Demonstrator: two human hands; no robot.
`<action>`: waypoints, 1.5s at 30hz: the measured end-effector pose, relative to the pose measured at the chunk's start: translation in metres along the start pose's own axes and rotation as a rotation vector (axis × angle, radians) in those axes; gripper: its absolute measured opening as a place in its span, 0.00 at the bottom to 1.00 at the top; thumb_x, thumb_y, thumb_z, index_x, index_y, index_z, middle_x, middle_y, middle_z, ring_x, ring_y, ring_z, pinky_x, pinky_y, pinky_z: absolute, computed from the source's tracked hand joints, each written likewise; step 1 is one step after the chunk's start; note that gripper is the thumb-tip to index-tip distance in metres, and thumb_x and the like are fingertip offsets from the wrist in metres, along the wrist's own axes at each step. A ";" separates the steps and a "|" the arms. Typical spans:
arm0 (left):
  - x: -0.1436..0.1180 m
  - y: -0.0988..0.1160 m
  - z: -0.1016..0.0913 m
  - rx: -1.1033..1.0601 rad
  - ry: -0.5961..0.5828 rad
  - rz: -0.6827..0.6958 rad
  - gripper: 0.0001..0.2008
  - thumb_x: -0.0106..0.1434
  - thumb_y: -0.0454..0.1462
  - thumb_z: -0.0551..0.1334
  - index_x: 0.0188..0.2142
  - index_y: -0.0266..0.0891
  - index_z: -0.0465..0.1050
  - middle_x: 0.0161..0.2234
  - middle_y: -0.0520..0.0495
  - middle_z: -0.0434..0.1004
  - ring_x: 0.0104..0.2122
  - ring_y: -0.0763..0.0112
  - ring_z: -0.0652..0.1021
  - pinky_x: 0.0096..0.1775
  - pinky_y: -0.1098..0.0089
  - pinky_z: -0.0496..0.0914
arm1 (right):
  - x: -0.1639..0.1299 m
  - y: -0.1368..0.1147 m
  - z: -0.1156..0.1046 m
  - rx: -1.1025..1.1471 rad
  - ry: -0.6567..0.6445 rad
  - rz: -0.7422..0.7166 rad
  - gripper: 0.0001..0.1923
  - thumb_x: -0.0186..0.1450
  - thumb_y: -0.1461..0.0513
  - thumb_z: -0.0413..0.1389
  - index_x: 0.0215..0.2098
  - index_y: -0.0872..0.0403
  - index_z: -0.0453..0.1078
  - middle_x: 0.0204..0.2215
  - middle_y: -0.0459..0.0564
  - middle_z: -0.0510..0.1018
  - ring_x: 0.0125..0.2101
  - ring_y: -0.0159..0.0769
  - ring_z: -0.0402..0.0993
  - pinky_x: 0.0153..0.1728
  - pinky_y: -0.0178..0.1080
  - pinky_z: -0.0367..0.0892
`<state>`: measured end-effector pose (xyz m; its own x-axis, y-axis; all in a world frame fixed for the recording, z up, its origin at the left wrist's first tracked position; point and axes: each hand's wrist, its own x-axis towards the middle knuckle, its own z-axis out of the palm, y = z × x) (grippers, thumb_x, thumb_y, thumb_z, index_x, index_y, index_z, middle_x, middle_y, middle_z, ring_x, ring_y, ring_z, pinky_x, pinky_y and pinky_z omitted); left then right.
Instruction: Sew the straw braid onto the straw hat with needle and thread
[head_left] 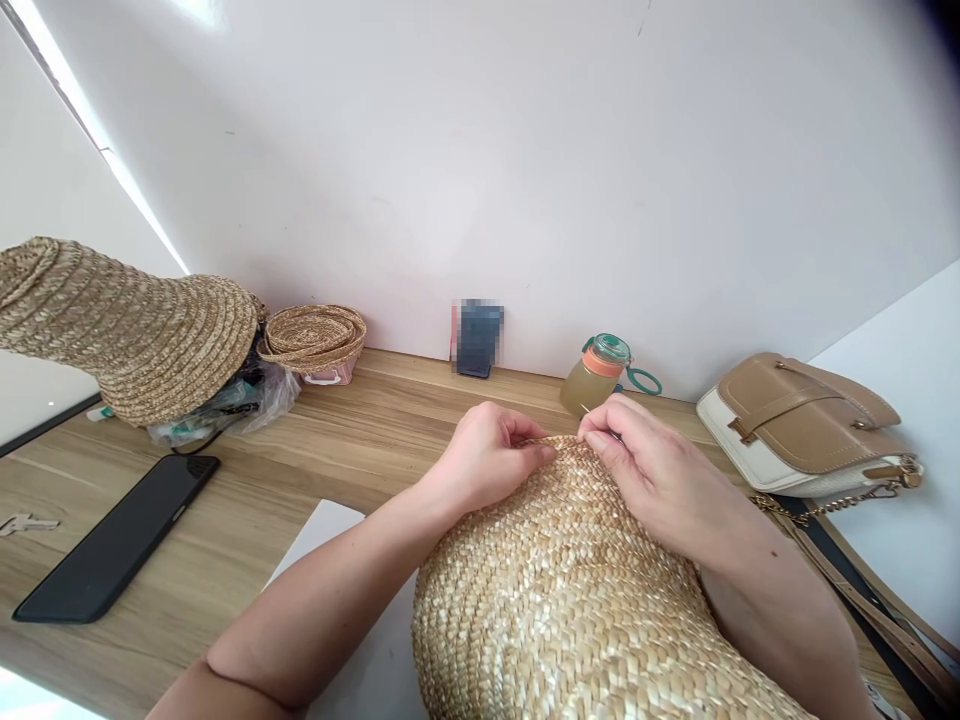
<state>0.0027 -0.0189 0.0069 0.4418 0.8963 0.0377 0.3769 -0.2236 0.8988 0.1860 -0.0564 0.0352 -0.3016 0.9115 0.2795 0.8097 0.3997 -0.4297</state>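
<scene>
Between the forearms (330,590) sits the woven straw piece (555,580), left hand (495,450) pinching its far edge, right hand (634,450) pinching it just alongside, apparently with a needle (586,409) too. Fingertips (545,455) this close could get pricked if the point slips; a hard tug might split the straw.

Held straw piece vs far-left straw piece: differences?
The left hand and right hand pinch the edge of the held piece; no hand touches the far-left piece. The held piece looks smoother, more golden; the far-left piece, ridged and browner. Both look woven.
</scene>
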 end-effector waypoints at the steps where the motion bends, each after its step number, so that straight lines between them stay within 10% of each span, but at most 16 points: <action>1: 0.000 0.000 0.000 0.009 0.002 -0.005 0.13 0.56 0.41 0.60 0.34 0.36 0.81 0.21 0.52 0.69 0.24 0.76 0.66 0.26 0.76 0.58 | 0.000 0.000 0.001 -0.011 0.026 -0.001 0.09 0.70 0.62 0.43 0.32 0.53 0.61 0.32 0.48 0.67 0.34 0.35 0.66 0.35 0.38 0.60; 24: 0.005 -0.002 0.002 -0.107 -0.049 -0.086 0.12 0.55 0.40 0.61 0.30 0.33 0.79 0.19 0.54 0.66 0.20 0.79 0.62 0.23 0.75 0.56 | -0.001 0.010 -0.013 0.354 -0.014 0.045 0.13 0.70 0.58 0.46 0.45 0.51 0.70 0.36 0.49 0.73 0.36 0.34 0.70 0.38 0.38 0.66; 30: 0.006 -0.004 0.003 -0.140 -0.058 -0.105 0.15 0.54 0.42 0.62 0.32 0.32 0.79 0.23 0.50 0.72 0.21 0.77 0.66 0.23 0.75 0.57 | 0.004 0.012 -0.012 0.643 0.099 0.179 0.35 0.64 0.59 0.56 0.66 0.45 0.48 0.26 0.43 0.74 0.31 0.34 0.73 0.37 0.40 0.69; 36: 0.006 -0.004 0.003 -0.135 -0.055 -0.117 0.15 0.54 0.42 0.62 0.34 0.32 0.80 0.23 0.50 0.73 0.22 0.77 0.66 0.23 0.75 0.57 | 0.008 0.018 -0.013 0.727 0.130 0.289 0.14 0.58 0.54 0.63 0.35 0.56 0.73 0.26 0.50 0.79 0.25 0.32 0.73 0.26 0.34 0.69; 45: 0.005 0.000 0.001 -0.127 -0.064 -0.134 0.16 0.54 0.41 0.62 0.36 0.31 0.80 0.27 0.46 0.78 0.24 0.74 0.70 0.25 0.75 0.60 | 0.012 0.025 -0.009 0.828 0.243 0.228 0.09 0.56 0.55 0.64 0.29 0.53 0.75 0.27 0.47 0.77 0.27 0.30 0.70 0.26 0.33 0.66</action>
<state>0.0060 -0.0153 0.0068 0.4468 0.8879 -0.1097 0.3315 -0.0505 0.9421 0.2075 -0.0367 0.0354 0.0139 0.9693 0.2456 0.1853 0.2389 -0.9532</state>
